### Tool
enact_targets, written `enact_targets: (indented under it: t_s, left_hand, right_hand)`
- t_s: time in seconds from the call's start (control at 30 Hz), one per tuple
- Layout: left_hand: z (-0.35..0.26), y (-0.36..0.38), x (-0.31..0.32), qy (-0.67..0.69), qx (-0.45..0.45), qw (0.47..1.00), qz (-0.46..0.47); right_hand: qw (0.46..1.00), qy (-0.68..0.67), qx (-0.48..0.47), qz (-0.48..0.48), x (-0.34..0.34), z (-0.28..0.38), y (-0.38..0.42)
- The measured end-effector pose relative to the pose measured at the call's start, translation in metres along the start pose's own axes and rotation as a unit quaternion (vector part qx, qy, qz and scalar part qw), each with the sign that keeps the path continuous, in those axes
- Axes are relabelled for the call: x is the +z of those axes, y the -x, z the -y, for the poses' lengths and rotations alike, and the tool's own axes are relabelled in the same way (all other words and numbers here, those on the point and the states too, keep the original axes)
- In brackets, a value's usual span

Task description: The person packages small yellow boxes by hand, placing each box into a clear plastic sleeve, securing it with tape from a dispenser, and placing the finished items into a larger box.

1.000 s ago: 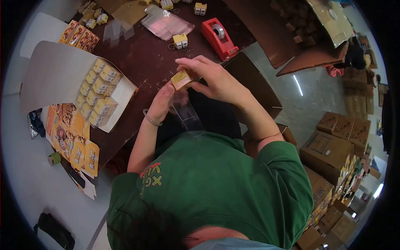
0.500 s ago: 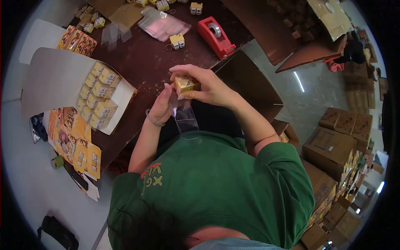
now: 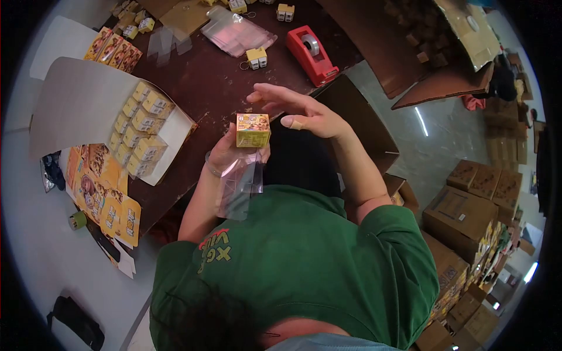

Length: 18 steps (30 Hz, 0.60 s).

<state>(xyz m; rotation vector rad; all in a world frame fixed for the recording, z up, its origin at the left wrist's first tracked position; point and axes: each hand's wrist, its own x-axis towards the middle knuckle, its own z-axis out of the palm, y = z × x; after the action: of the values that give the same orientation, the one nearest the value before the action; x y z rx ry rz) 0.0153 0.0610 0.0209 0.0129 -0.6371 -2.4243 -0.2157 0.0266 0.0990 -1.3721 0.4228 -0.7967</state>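
A small yellow printed box (image 3: 253,130) rests in my left hand (image 3: 221,151), whose fingers are partly hidden behind and under it. From the same hand a clear plastic sleeve (image 3: 235,190) hangs down over the wrist toward the green shirt. My right hand (image 3: 313,114) is held just right of the box, apart from it, fingers stretched and thumb spread, with a bandage-like strip on the thumb. On the table beyond stand a small yellow-and-white keychain block (image 3: 256,58) and a red tape dispenser (image 3: 313,55).
At left, an open display box (image 3: 170,153) holds several wrapped yellow-and-white blocks. Flat plastic bags (image 3: 237,32) and several yellow boxes (image 3: 114,51) lie farther back on the dark table (image 3: 199,76). An open carton (image 3: 357,117) sits at the right, with stacked cartons (image 3: 462,213) beyond.
My right hand has let go of the small box and moved right, opening. The box now sits in my left hand, printed face showing, and the plastic sleeve has swung left.
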Motion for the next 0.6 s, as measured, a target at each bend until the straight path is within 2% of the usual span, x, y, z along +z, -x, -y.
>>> enact_targets:
  t_s: [0.03, 0.1, 0.2, 0.23, 0.3, 0.33, 0.4, 0.43, 0.47, 0.53, 0.6]
  left_hand:
    - [0.002, -0.006, 0.020, 0.039, 0.021, 0.997, -0.066]
    - [0.006, -0.013, 0.025, 0.047, 0.004, 0.998, -0.043]
    - [0.011, -0.017, 0.029, 0.033, 0.037, 0.998, 0.024]
    - [0.010, -0.017, 0.035, 0.051, 0.042, 0.998, 0.008]
    - [0.007, -0.014, 0.034, 0.038, 0.018, 0.997, -0.070]
    - [0.004, -0.012, 0.036, 0.076, 0.001, 0.991, -0.111]
    - [0.000, -0.015, 0.035, 0.086, 0.014, 0.983, -0.160]
    - [-0.007, -0.019, 0.040, 0.169, 0.048, 0.946, -0.273]
    - [-0.009, -0.014, 0.030, 0.141, 0.084, 0.940, -0.299]
    - [-0.016, -0.007, 0.014, 0.078, 0.145, 0.927, -0.336]
    - [-0.020, -0.002, 0.012, 0.011, 0.152, 0.907, -0.394]
  right_hand:
    - [0.998, -0.055, 0.019, 0.027, 0.000, -0.006, -0.002]
    - [0.987, -0.119, 0.070, 0.079, 0.003, -0.009, -0.005]
    - [0.988, -0.127, 0.054, 0.075, 0.007, -0.012, -0.009]
    - [0.987, -0.136, 0.056, 0.061, 0.006, -0.013, -0.009]
    - [0.990, -0.129, 0.038, 0.042, 0.006, -0.013, -0.008]
    - [0.991, -0.128, 0.027, 0.017, 0.011, -0.007, -0.008]
    - [0.991, -0.125, -0.001, -0.057, 0.013, 0.001, -0.006]
    - [0.986, -0.134, 0.002, -0.102, 0.009, 0.011, -0.005]
    - [0.976, -0.174, 0.003, -0.128, 0.001, 0.016, 0.000]
    - [0.974, -0.197, -0.029, -0.104, -0.005, 0.021, 0.008]
    - [0.985, -0.151, 0.011, -0.077, 0.006, 0.026, 0.012]
